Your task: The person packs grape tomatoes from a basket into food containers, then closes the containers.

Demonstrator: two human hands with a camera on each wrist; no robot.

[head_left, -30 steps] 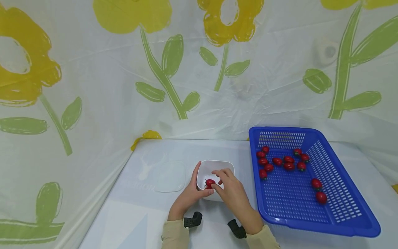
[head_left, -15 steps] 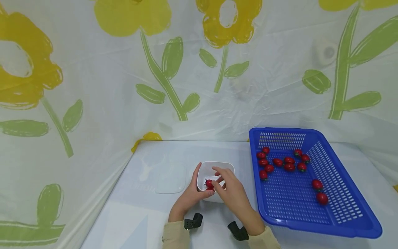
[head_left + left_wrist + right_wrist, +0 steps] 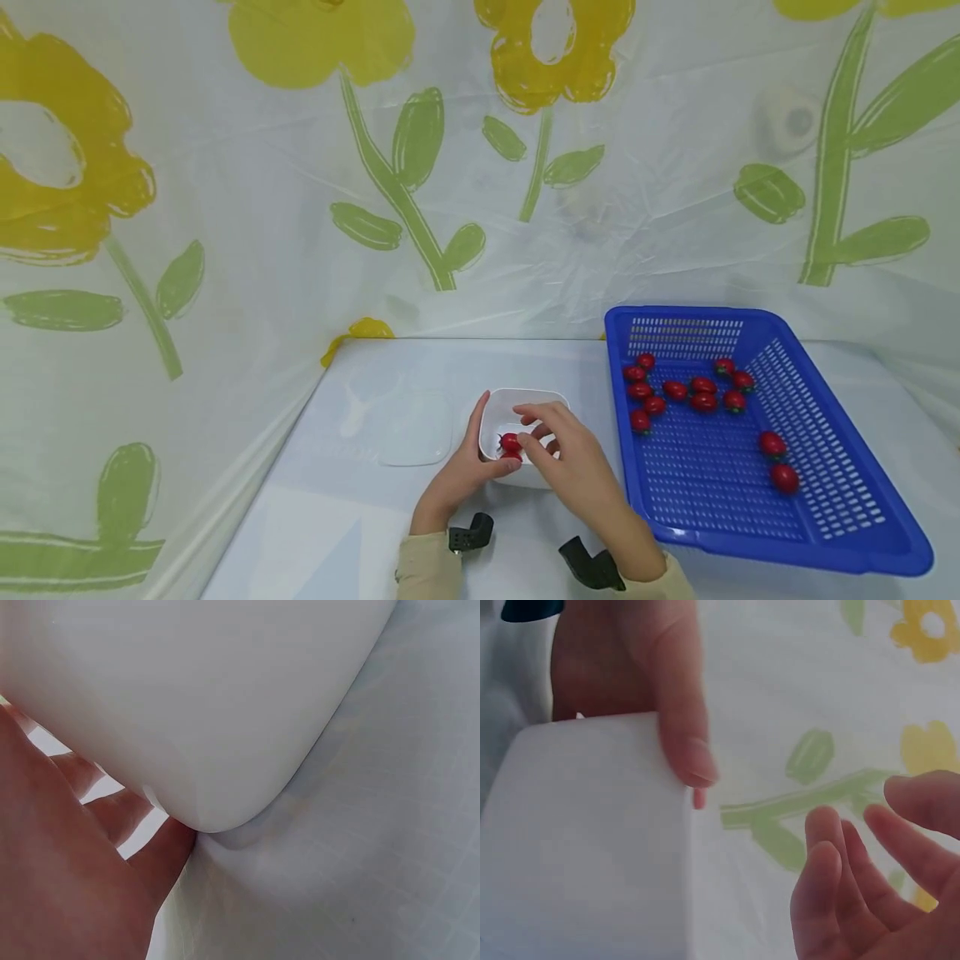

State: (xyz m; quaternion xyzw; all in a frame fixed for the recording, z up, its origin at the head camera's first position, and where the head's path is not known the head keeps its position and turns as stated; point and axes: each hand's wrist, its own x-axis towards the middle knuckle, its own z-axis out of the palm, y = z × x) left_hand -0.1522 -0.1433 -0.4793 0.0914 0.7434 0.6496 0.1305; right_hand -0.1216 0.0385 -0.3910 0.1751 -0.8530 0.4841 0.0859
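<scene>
A white square container (image 3: 534, 477) stands on the table in the head view, with two red cherry tomatoes (image 3: 511, 442) visible near its left front corner. My left hand (image 3: 459, 482) holds it: the thumb lies over the front rim and the fingers lie along the left side. In the left wrist view those fingers (image 3: 161, 855) touch the container's wall (image 3: 202, 697). My right hand (image 3: 573, 458) hovers over the container's right side. Its fingers are loosely bent and hold nothing, as the right wrist view shows. The hand covers part of the inside.
To the right stands a blue perforated basket (image 3: 851, 417) with several cherry tomatoes (image 3: 703, 402) on its bottom. A clear flat lid (image 3: 415, 433) lies on the table left of the container. A white curtain (image 3: 262, 208) with printed flowers hangs behind the table.
My right hand has let go of a cherry tomato, which now lies in the container beside another, and has drawn slightly right. My left hand keeps its hold on the container.
</scene>
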